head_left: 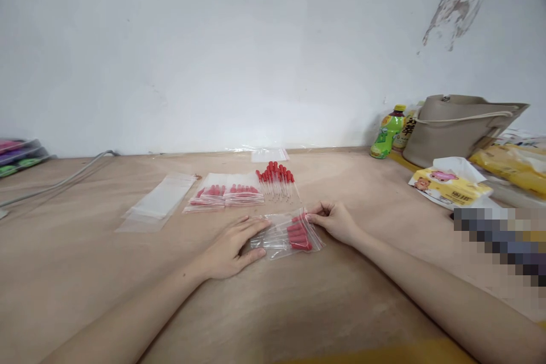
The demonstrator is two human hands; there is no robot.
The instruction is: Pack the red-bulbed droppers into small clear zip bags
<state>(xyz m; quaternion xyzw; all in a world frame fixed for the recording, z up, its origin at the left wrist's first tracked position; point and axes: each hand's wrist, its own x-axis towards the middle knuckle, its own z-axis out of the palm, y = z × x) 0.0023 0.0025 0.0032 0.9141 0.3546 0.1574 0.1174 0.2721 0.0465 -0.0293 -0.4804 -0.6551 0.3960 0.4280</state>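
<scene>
A clear zip bag (pixel 279 237) holding several red-capped droppers lies on the table, its zip edge to the right. Flat on the bag's left end rests my left hand (pixel 234 247), fingers spread. My right hand (pixel 335 220) pinches the bag's upper right corner at the zip edge. Just behind is a pile of loose red-topped droppers (pixel 276 179) with clear stems. Filled bags (pixel 226 190) are stacked to its left. Flat clear bags (pixel 164 199) without droppers lie farther left.
Along the right side are a green bottle (pixel 388 133), a grey-beige bag (pixel 452 128) and a yellow tissue pack (pixel 450 185). A grey cable (pixel 63 182) and coloured packets (pixel 21 153) lie at the left. Another flat bag (pixel 269 154) is near the wall.
</scene>
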